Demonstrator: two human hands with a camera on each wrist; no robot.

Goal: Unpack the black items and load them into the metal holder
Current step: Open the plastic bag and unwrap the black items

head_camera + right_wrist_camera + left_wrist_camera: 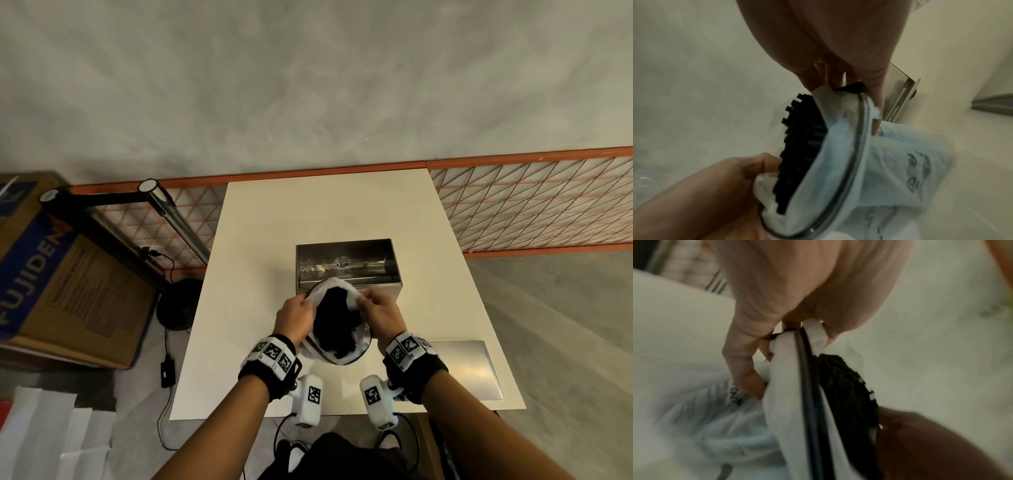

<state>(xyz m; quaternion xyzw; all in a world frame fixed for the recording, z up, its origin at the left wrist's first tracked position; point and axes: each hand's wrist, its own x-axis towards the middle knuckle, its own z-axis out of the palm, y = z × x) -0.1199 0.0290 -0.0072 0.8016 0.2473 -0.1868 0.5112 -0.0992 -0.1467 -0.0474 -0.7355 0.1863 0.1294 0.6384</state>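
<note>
A white plastic bag (334, 286) with a dark ring at its mouth is held just above the white table (342, 205), in front of the metal holder (342, 255), an open steel box. Black items (337, 318) with notched edges fill the bag's mouth. My left hand (296, 317) pinches the bag's left edge and my right hand (378, 317) pinches its right edge, spreading it apart. In the left wrist view my left hand (764, 305) grips the bag (783, 386) beside the black items (846, 386). In the right wrist view my right hand (828, 40) grips the bag (890, 154) by the black items (801, 129).
A flat metal lid (479, 370) lies at the table's near right corner. Left of the table stand a cardboard box (51, 274) and a black lamp stand (102, 219), with a cable (168, 370) on the floor. An orange mesh rail (531, 205) runs behind.
</note>
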